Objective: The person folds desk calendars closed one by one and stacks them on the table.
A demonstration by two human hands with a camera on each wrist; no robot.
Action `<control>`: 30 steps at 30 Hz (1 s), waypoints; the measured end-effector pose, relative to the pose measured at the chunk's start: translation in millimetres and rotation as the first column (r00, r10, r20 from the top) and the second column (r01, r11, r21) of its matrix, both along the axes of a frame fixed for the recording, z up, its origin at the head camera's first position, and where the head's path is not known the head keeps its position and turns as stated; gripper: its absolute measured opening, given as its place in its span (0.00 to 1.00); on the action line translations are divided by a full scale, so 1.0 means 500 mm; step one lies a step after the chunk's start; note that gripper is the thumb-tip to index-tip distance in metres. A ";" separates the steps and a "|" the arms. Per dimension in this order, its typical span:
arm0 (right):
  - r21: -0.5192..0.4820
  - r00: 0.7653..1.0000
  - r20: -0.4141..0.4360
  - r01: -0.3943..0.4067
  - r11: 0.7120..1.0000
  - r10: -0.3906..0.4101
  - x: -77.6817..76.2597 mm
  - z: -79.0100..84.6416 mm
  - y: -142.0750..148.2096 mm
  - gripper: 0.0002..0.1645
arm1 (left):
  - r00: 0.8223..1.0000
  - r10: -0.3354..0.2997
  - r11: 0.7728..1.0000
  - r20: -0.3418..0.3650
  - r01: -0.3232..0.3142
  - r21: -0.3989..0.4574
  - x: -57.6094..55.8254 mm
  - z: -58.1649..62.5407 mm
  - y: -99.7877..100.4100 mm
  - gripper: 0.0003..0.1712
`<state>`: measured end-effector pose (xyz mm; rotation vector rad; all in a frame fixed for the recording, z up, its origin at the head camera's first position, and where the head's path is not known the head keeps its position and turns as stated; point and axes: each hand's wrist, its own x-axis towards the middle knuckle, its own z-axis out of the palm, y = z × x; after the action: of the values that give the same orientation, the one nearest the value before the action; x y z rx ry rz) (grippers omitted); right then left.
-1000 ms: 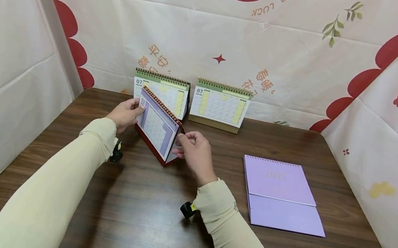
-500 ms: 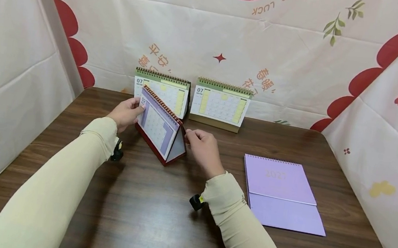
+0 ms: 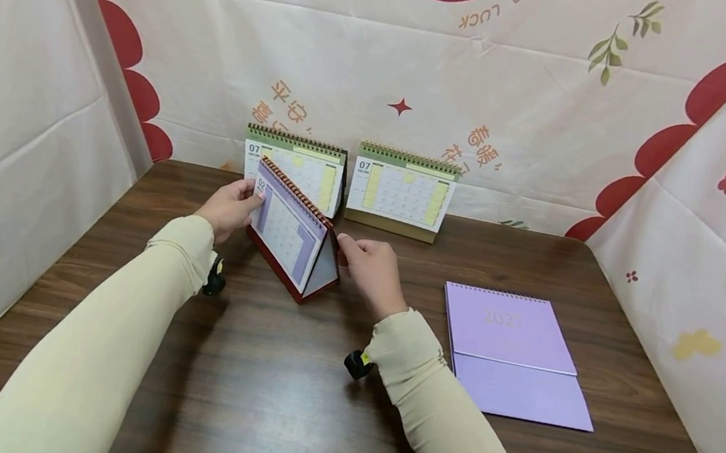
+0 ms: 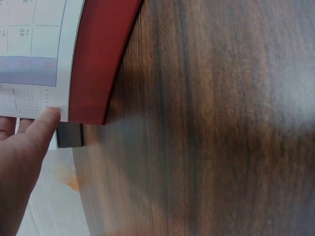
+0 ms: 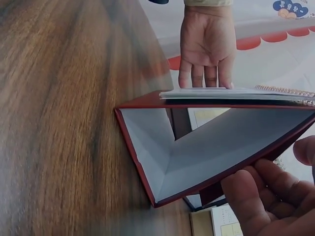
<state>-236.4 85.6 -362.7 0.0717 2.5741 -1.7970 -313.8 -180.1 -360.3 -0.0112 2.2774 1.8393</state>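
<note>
A desk calendar [image 3: 284, 236] with purple-bordered pages and a red stand is propped up as a tent on the table. My left hand [image 3: 228, 207] grips its left side, and the left wrist view shows the thumb [image 4: 48, 118] on the front page with fingers behind. At the opposite end my right hand [image 3: 371, 269] holds the stand's back panel, fingers curled beside its outer face. Looking through the open end in the right wrist view, I see the pale inside of the stand [image 5: 206, 142] and the left palm [image 5: 207, 44] beyond.
Two green-topped calendars stand at the back, the left one [image 3: 328, 178] partly hidden behind the purple one, the other calendar [image 3: 400, 193] to its right. A lilac 2027 calendar [image 3: 510, 355] lies flat on the right of the wooden table [image 3: 250, 393]. Printed cloth walls [image 3: 536, 127] enclose the table.
My right hand has moved right and away from the calendar's front, and the stand's triangular end now shows spread open. My left hand and the other calendars stay where they were.
</note>
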 end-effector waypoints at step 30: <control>-0.129 0.991 0.125 -0.039 0.991 0.055 -0.009 0.001 -0.006 0.26 | 1.000 0.019 1.000 0.000 -0.019 -0.014 -0.008 -0.011 0.002 0.31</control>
<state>-241.0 82.8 -362.1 0.1210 2.3501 -1.8676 -317.8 -179.1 -365.7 -0.0347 2.2976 1.8326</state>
